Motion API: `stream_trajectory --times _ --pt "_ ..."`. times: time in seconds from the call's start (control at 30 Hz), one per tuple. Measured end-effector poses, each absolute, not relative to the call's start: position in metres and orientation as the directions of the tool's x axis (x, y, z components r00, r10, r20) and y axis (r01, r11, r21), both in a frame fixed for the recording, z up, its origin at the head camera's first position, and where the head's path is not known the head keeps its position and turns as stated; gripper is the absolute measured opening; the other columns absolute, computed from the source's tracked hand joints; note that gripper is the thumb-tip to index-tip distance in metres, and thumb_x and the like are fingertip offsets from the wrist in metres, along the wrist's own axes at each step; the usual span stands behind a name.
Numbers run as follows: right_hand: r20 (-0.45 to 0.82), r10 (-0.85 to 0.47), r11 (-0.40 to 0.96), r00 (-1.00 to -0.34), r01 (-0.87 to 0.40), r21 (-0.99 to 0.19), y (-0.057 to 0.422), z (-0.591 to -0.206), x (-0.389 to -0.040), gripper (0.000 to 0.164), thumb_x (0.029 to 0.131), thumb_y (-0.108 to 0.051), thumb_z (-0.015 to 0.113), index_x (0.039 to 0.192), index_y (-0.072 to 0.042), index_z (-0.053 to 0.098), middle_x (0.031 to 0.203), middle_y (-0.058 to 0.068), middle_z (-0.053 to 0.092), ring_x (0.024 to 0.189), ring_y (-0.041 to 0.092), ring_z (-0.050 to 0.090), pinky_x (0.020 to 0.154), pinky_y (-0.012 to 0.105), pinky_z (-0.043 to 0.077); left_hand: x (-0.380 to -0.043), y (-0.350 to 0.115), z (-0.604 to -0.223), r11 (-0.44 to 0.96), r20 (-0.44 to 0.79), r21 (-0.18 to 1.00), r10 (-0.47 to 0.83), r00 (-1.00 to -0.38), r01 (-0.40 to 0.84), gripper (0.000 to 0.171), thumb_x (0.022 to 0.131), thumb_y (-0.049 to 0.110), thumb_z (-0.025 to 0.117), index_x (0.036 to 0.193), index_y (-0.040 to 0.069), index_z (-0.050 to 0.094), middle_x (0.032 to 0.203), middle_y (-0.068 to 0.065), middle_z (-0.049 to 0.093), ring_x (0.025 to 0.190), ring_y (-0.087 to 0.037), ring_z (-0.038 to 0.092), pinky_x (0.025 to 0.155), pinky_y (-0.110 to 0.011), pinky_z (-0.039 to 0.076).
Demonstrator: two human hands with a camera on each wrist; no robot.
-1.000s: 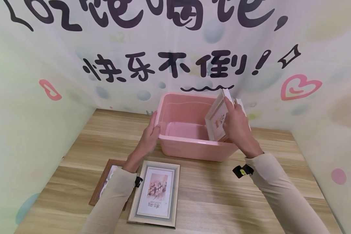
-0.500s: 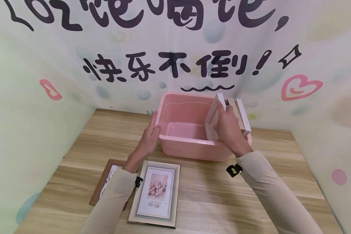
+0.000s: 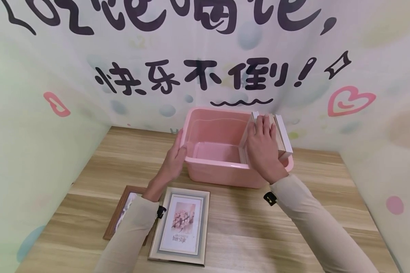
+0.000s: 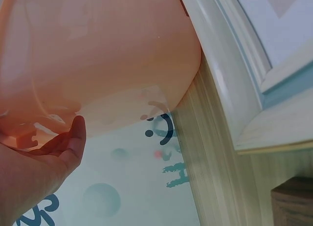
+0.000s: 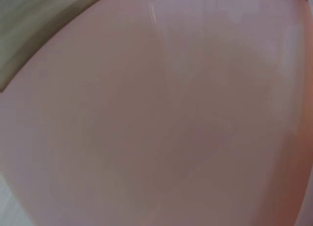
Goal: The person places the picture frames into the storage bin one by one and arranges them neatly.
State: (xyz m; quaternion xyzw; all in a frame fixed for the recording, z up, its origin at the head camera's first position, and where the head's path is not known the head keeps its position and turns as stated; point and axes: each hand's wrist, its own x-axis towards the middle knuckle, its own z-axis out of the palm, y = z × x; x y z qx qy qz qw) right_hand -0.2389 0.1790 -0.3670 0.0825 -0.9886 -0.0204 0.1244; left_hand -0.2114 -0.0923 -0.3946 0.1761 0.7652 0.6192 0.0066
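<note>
Both hands work at a pink basin (image 3: 222,175), which sits at the far side of the wood-grained surface (image 3: 253,235). On the left, the left hand (image 3: 172,161) grips the basin's left end, its thumb over the near left corner of the rim and its fingers along the outside. The right hand (image 3: 264,151) lies flat-backed over the frames in the basin's right end, its fingers stretched toward the far side and touching their top edges. Those frames stand on edge in a row: a white frame (image 3: 243,153) on the left, partly hidden by the right hand, a beige frame (image 3: 279,143) in the middle, and another white frame (image 3: 284,136) at the right, its top rising above the rim. Nearer, a pale gold frame (image 3: 179,225) lies face up on the surface, with a flower picture inside. Just left of it lies a brown frame (image 3: 117,216), mostly covered by the left sleeve (image 3: 126,231). Behind the basin, a pale printed backdrop (image 3: 150,121) carries large black lettering (image 3: 199,74) and a pink heart (image 3: 352,101) at right.
</note>
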Motion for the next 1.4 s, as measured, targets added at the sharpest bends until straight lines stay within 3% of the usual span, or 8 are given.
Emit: stream_trajectory --times 0.2,0.5,0.93,1.13,1.27,1.4 --pt "0.208 -0.151 0.984 -0.966 -0.128 0.123 0.181 -0.365 -0.236 0.047 0.102 -0.002 0.031 0.145 0.016 0.031 0.153 0.038 0.025 0.145 0.052 0.018 0.117 0.063 0.020 -0.211 -0.092 -0.395 0.168 0.211 0.950 0.278 -0.937 0.264 0.059 0.105 0.007 0.026 0.159 0.006 0.003 0.163 -0.023 0.017 0.140 -0.037 0.036 0.115 -0.051 0.032" --pt "0.189 -0.118 0.974 -0.975 -0.077 0.212 0.185 -0.362 -0.233 0.057 0.097 -0.008 0.048 0.143 0.021 0.031 0.147 0.043 0.030 0.140 0.056 0.026 0.115 0.065 0.025 -0.213 -0.092 -0.397 0.175 0.212 0.949 0.267 -0.940 0.264 0.059 0.105 0.007 0.026 0.160 0.007 0.004 0.161 -0.023 0.021 0.135 -0.037 0.042 0.113 -0.052 0.036" --pt "0.173 -0.108 0.990 -0.979 -0.090 0.108 0.186 -0.354 -0.225 0.064 0.094 -0.013 0.051 0.149 0.010 0.027 0.153 0.035 0.026 0.142 0.055 0.020 0.116 0.067 0.019 -0.212 -0.092 -0.394 0.182 0.207 0.948 0.273 -0.939 0.262 0.059 0.105 0.006 0.026 0.159 0.004 0.003 0.162 -0.024 0.018 0.140 -0.037 0.036 0.115 -0.051 0.033" --pt "0.188 -0.131 0.991 -0.973 -0.133 0.000 0.181 -0.347 -0.214 0.057 0.097 -0.010 0.041 0.150 0.008 0.027 0.156 0.029 0.026 0.145 0.051 0.019 0.119 0.062 0.018 -0.211 -0.090 -0.394 0.187 0.215 0.945 0.267 -0.939 0.270 0.059 0.105 0.005 0.025 0.159 0.004 0.003 0.161 -0.025 0.020 0.137 -0.039 0.039 0.113 -0.054 0.036" --pt "0.255 -0.189 0.977 -0.948 -0.207 -0.043 0.177 -0.346 -0.206 0.052 0.099 -0.013 0.041 0.147 0.008 0.035 0.155 0.027 0.032 0.144 0.047 0.027 0.118 0.059 0.023 -0.216 -0.091 -0.401 0.188 0.216 0.944 0.266 -0.940 0.270 0.059 0.105 0.004 0.025 0.159 0.004 0.003 0.161 -0.025 0.019 0.138 -0.039 0.039 0.113 -0.053 0.036" --pt "0.376 -0.287 0.941 -0.881 -0.332 -0.059 0.174 -0.350 -0.198 0.047 0.095 -0.010 0.052 0.138 0.010 0.048 0.147 0.027 0.044 0.138 0.044 0.038 0.117 0.054 0.031 -0.226 -0.092 -0.418 0.173 0.229 0.945 0.262 -0.937 0.279 0.059 0.106 0.007 0.025 0.160 0.009 0.001 0.163 -0.021 0.017 0.142 -0.038 0.034 0.115 -0.052 0.032"
